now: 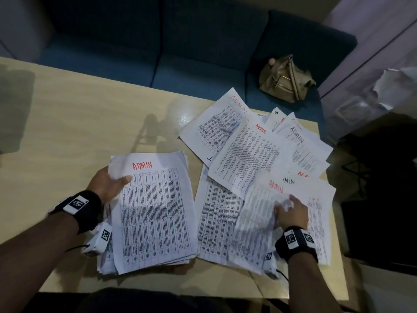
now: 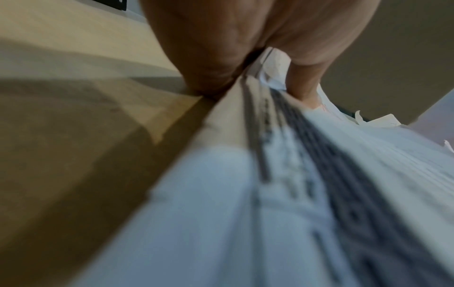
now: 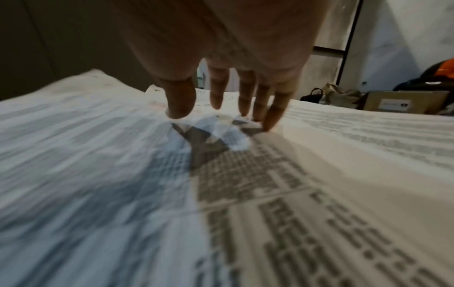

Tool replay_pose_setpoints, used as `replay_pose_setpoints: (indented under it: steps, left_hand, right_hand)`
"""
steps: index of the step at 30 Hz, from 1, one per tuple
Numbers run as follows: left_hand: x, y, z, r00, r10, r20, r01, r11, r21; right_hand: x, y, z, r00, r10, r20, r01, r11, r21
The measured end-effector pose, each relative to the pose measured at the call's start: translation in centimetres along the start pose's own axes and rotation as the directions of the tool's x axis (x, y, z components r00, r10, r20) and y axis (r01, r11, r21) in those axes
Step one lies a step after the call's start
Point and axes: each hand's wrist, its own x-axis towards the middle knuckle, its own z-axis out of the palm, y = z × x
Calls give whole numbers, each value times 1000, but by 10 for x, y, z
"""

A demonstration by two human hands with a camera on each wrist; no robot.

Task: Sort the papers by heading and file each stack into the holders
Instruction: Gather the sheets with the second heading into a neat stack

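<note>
Gathering is where the job stands: the left hand (image 1: pixel 108 185) grips a thick stack of printed sheets (image 1: pixel 153 213) at its upper left edge, thumb on top and fingers underneath, with a page headed "ADMIN" in red on top. The stack rests on the pale wooden table (image 1: pixel 79 123), close to the person. To its right lies a loose fan of papers (image 1: pixel 255 152), overlapping at odd angles; every heading that can be read there also says ADMIN, some in red, some in black, and one sheet shows a lone "T" near its edge. The right hand (image 1: pixel 292 211) lies on the nearest sheet of that fan (image 1: pixel 257 220), fingers spread and fairly straight, tips pressing the paper so it crumples a little; it pinches nothing that I can see.

Judging from this, one heading is being collected and the sheets are roughly half gathered: the fan still has to join the stack. No holders appear in any view, so filing looks not yet begun. A tan handbag (image 1: pixel 285 79) sits on the blue sofa (image 1: pixel 180 53) beyond the table.
</note>
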Motion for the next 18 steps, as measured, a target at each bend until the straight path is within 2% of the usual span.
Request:
replay_pose_setpoints:
  steps: [1,3,4,6,10,15,18]
  left_hand:
    - [0,1,0,1000,-9,-6,9,1000,15]
    - [-1,2,1,1000,-9,-17,10,999,40]
    - [-2,3,1,1000,-3,-21,4,999,50]
    - [-2,3,2,1000,3,-22,-2,998,64]
    - [-3,4,2,999,8,-34,-6,999,39]
    - [-5,7,3,999,16,-43,-16,1000,6]
    - [-7,8,4,999,20,-45,-20,1000,-4]
  right_hand:
    - [-1,1,-3,999,15,-37,-14,1000,25]
    - [-4,10,-9,982,151,-112,-151,988,12]
    - [-9,15,-11,969,217,-119,-218,976,4]
    - [-14,25,-13,958,268,-105,-271,962,-17]
    - [-12,32,-18,965,260,-30,-256,961,107]
    - [-17,25,-28,969,248,24,-249,968,45]
    - [-9,9,-40,983,184,17,-184,969,168]
